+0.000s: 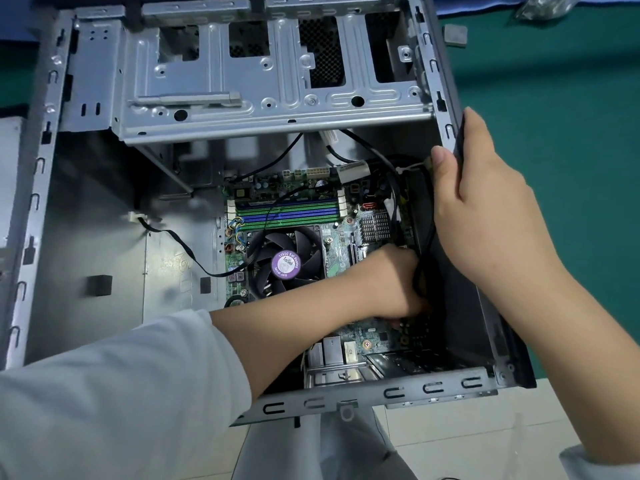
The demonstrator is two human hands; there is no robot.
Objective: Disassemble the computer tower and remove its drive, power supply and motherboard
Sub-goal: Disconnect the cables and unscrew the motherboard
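Head view shows the case (242, 98) opened, its drive bays bare; the motherboard (287, 216) remains, flat beside the left hand (394, 282), long axis running away from the viewer. That hand's fingers are hidden among cables. The right hand (485, 209) grips the case wall.

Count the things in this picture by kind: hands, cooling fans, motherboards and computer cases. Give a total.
Hands: 2 (left hand, right hand)
Cooling fan: 1
Motherboard: 1
Computer case: 1
Total: 5
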